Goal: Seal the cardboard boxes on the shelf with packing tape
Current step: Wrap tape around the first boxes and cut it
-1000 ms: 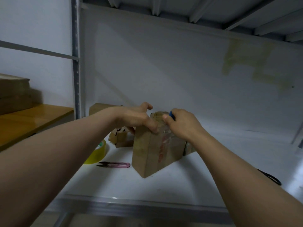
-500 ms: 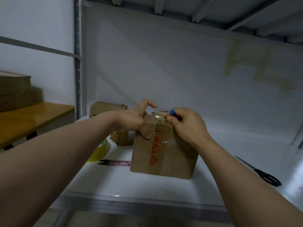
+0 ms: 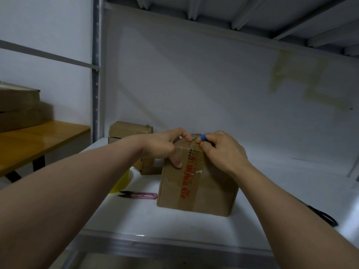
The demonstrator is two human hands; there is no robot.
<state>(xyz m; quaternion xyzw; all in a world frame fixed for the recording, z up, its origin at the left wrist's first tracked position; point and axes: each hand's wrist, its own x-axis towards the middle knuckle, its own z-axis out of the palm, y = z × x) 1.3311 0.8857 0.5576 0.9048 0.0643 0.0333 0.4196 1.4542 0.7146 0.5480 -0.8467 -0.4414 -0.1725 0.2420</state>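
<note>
Head view: left hand (image 3: 165, 147) grips cardboard box (image 3: 196, 189) top edge, right hand (image 3: 222, 151) beside pinches tape (image 3: 194, 152)

Just one wide-angle cam, worn on the person's head. It faces forward and slightly down into the white metal shelf (image 3: 174, 227), close in: both forearms (image 3: 87, 187) run up from the bottom corners to the brown cardboard box (image 3: 196, 191) mid-frame. The grey underside of the upper shelf (image 3: 252, 14) fills the top; a yellow wooden table (image 3: 38, 140) shows at far left.

red printed characters down cardboard box (image 3: 196, 189) tape, unreadable
</note>
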